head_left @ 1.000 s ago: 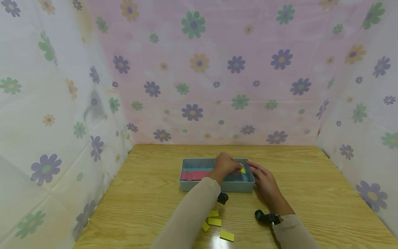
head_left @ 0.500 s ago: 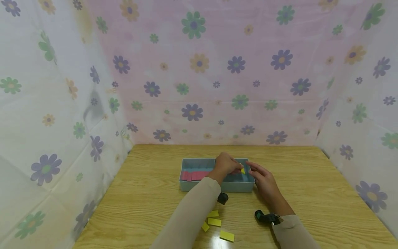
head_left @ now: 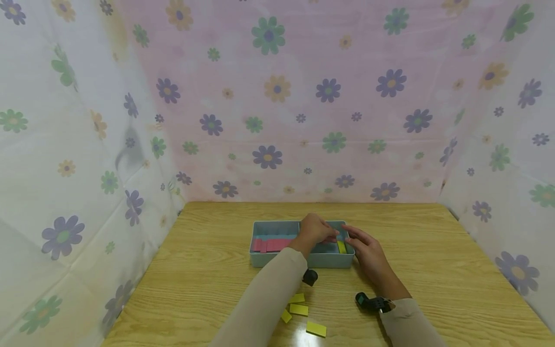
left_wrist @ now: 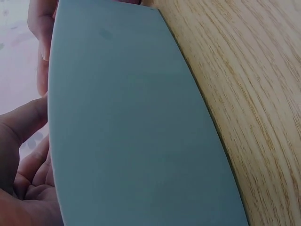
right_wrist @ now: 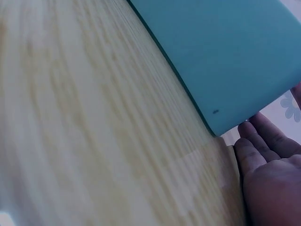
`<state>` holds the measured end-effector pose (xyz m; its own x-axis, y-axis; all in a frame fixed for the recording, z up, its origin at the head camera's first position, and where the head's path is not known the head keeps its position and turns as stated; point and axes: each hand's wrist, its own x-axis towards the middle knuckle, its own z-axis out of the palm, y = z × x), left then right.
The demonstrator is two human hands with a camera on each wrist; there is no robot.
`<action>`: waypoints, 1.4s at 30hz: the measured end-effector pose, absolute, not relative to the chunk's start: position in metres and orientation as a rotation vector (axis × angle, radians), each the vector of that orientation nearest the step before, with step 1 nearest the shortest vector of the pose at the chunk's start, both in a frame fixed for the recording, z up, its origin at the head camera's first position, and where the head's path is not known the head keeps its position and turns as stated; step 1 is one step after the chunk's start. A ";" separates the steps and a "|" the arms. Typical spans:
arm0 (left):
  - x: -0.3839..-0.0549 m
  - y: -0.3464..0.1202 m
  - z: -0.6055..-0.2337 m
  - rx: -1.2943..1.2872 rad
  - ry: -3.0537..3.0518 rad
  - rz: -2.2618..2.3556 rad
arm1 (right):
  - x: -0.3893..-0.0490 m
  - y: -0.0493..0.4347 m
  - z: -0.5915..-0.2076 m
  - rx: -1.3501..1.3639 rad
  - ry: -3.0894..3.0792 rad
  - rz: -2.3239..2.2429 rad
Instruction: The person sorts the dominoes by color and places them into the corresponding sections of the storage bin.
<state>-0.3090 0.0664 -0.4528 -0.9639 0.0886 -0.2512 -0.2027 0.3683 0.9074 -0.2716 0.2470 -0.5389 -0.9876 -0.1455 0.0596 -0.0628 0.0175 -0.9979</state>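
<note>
A blue-grey two-compartment box [head_left: 331, 260] sits on the table, its front wall [left_wrist: 127, 113] filling most of the left wrist view. My left hand [head_left: 314, 228] reaches over the right compartment, fingertips bent down with nothing seen between them. A yellow tile [head_left: 341, 247] lies inside by the right end wall, just below those fingertips. Flat pink pieces [head_left: 277, 245] lie in the left compartment. Extended fingers of my right hand [head_left: 368, 250] rest at the box's right end; the right wrist view shows them by its corner [right_wrist: 225, 122]. The left forearm hides part of the box.
Several yellow tiles [head_left: 299, 309] lie on the wooden table [head_left: 195, 289] in front of the box, some partly behind the left sleeve [head_left: 264, 299]. Flower-printed cloth [head_left: 269, 120] encloses the table at the back and sides. Wrist cameras [head_left: 366, 302] are strapped to both wrists.
The yellow tile pinched in the left fingertips has been let go and now lies lower, against the box's right end. Both hands have stayed nearly in place.
</note>
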 end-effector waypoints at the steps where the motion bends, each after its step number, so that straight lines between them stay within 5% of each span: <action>1: -0.310 0.066 -0.454 -0.096 2.371 1.630 | -0.272 0.247 -0.539 -0.230 2.190 -2.154; 42: -0.305 0.071 -0.459 -0.092 2.088 1.592 | -0.272 0.251 -0.544 -0.357 2.122 -2.189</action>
